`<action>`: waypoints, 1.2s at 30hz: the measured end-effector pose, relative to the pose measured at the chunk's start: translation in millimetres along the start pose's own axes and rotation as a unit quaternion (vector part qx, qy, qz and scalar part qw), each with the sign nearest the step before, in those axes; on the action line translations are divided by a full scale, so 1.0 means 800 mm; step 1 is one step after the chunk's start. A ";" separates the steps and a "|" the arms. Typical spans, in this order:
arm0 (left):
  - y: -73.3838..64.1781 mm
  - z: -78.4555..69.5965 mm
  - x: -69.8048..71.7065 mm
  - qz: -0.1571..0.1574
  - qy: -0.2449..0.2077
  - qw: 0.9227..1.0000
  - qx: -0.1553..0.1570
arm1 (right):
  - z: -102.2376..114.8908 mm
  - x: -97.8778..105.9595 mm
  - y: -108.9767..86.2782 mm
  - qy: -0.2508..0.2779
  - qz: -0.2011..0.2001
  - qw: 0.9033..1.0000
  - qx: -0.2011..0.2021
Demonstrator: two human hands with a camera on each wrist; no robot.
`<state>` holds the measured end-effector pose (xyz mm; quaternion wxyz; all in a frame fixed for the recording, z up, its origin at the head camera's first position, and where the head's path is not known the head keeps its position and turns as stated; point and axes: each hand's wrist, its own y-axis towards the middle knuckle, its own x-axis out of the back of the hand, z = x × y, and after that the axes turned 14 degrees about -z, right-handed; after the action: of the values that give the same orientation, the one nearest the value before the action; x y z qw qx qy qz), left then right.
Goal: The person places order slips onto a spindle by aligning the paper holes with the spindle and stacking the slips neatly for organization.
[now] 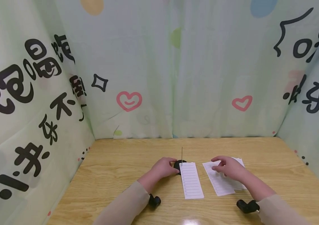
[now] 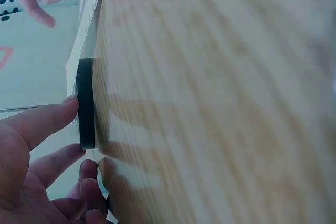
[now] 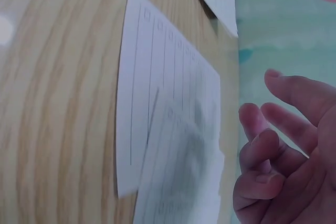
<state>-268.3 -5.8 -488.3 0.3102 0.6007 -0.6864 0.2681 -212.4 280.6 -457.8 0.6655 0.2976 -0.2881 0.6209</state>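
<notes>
A receipt spike stands on the table, with a round black base [image 2: 85, 103] and a thin upright metal rod [image 1: 181, 154]. My left hand [image 1: 163, 168] holds the base's left side, thumb and forefinger at its edge. A white lined slip [image 1: 192, 181] has its top end over the base by the rod; the rest reaches toward me. To the right, my right hand [image 1: 228, 167] hovers above more lined slips [image 1: 222, 186], fingers loosely bent and holding nothing. These slips overlap, and small printed boxes line one end of the upper-lying print in the right wrist view.
The wooden table [image 1: 120, 187] ends at a printed curtain [image 1: 156, 62] that hangs behind and on both sides. Black wrist cameras [image 1: 154, 201] sit at both sleeves. A bright light reflection lies near the table's front.
</notes>
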 end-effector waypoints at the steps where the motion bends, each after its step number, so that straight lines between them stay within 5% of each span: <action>1: 0.000 0.000 0.000 0.001 -0.001 1.000 0.002 | -0.004 0.004 0.000 -0.002 -0.001 1.000 0.001; 14: -0.002 -0.004 0.004 0.004 0.002 1.000 -0.002 | -0.048 0.057 -0.008 -0.013 -0.014 1.000 0.010; 36: -0.004 -0.005 0.006 0.008 0.005 1.000 0.009 | -0.071 0.076 -0.002 -0.035 -0.021 0.999 -0.010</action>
<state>-265.1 -6.0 -482.0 0.3064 0.5964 -0.6870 0.2799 -205.9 363.3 -449.2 0.6706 0.3191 -0.3110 0.5930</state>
